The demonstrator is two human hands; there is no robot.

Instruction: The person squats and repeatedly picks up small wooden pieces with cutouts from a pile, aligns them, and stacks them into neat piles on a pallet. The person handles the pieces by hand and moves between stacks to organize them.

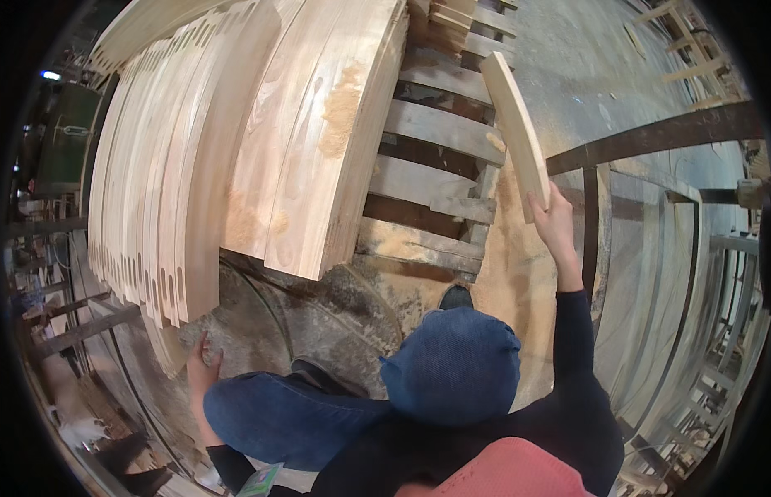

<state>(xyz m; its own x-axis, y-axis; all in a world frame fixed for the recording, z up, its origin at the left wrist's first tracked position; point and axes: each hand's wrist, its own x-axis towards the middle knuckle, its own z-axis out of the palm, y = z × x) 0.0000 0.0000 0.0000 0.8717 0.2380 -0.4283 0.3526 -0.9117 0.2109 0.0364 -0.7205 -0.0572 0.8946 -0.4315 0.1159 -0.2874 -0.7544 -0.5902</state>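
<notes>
My right hand [553, 222] is closed round the near end of a pale wooden board [515, 124]. The board stands on its narrow edge as I see it and points away from me, to the right of a slatted pallet [435, 132]. My left hand [205, 364] is empty, its fingers apart and slightly curled. It hangs just below the near ends of a row of slotted boards [166, 182], not visibly touching them. Beside that row lie wider, thicker planks [294, 141] with sawdust on top.
A dark metal frame [650, 137] stands close to my right arm. Sawdust [510, 265] covers the floor beside the pallet. My bent knees, in blue jeans [452, 364], sit between my hands. Wooden pieces [696, 66] are stacked at the far right.
</notes>
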